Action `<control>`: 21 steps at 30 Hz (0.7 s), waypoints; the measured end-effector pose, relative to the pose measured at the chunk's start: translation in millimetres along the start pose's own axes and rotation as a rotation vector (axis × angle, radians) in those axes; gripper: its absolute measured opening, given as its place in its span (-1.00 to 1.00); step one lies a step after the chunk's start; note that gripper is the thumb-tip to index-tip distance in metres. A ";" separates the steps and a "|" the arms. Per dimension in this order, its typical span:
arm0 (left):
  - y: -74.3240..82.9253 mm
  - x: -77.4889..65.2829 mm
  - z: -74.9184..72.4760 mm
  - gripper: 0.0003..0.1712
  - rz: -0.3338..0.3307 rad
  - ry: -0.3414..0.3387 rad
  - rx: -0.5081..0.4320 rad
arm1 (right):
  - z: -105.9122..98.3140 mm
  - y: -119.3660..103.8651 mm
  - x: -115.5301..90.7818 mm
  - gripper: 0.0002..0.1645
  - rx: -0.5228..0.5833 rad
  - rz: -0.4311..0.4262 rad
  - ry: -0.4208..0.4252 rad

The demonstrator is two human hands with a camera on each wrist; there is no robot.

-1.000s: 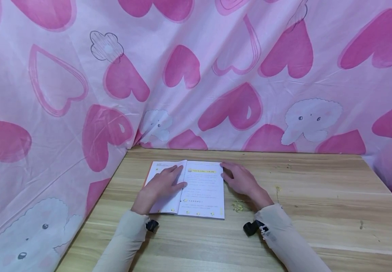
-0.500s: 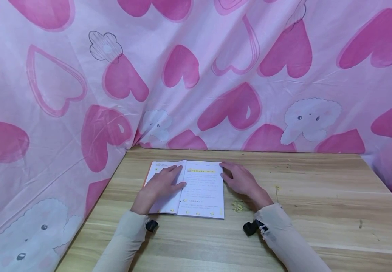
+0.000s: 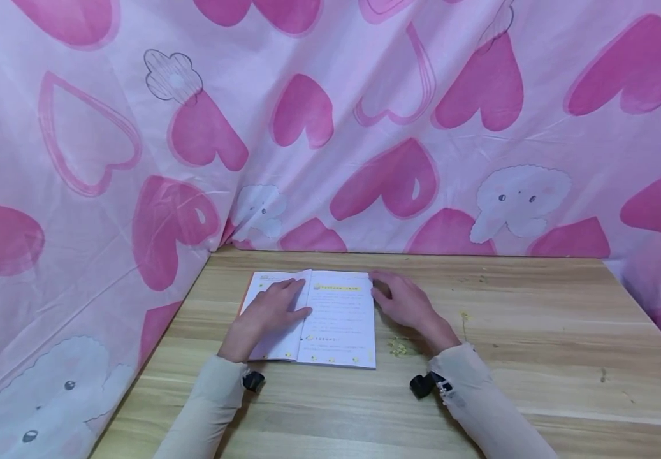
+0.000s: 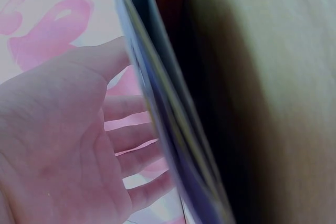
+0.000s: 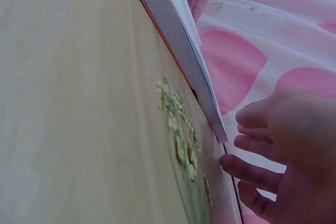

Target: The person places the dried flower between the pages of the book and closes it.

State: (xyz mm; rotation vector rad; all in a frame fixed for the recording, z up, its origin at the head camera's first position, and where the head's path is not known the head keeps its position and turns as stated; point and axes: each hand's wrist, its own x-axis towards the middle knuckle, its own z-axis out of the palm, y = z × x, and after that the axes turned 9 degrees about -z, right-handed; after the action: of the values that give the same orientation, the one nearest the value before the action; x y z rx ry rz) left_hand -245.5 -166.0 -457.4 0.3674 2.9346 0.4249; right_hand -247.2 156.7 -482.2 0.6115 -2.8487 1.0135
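Note:
An open book (image 3: 338, 319) with white printed pages and an orange cover edge lies on the table. My left hand (image 3: 269, 312) rests flat on its left page, fingers pointing toward the spine near the top. In the left wrist view, the fingers of that hand (image 4: 63, 135) extend over the page edges (image 4: 168, 108). Beside the book's upper right corner is my right hand (image 3: 405, 303), its fingertips at or very near the edge. From the right wrist, its fingers (image 5: 257, 166) look loosely bent with nothing between them, close to the book's corner (image 5: 218, 124).
A wood-grain table (image 3: 537, 357) bears the book. Small yellow dried-flower sprigs (image 3: 399, 346) lie right of the book, near my right wrist; another thin sprig (image 3: 464, 324) is farther right. Pink heart-patterned cloth (image 3: 382, 95) hangs at the back and left.

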 end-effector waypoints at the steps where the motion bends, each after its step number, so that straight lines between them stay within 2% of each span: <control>1: -0.7 0.4 0.3 -0.15 0.003 -0.002 -0.005 | -0.7 -0.5 -1.0 -0.41 -0.006 0.002 0.009; 8: -2.1 0.1 -0.2 -0.15 0.007 -0.008 -0.023 | -9.1 -2.4 -9.3 -0.45 -0.001 0.037 0.038; 13: -0.3 -0.8 -1.0 -0.13 -0.010 -0.024 -0.042 | -17.3 0.1 -18.8 -0.60 -0.049 -0.014 0.040; 21: 0.6 -1.0 -1.2 -0.14 -0.008 -0.020 -0.037 | -29.1 6.0 -40.9 -0.84 -0.117 -0.010 -0.056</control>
State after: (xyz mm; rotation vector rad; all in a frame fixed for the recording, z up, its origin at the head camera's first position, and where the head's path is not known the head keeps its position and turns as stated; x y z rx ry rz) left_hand -244.6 -166.0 -456.0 0.3524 2.9038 0.4705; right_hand -214.2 193.1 -470.4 0.6532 -2.9241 0.8332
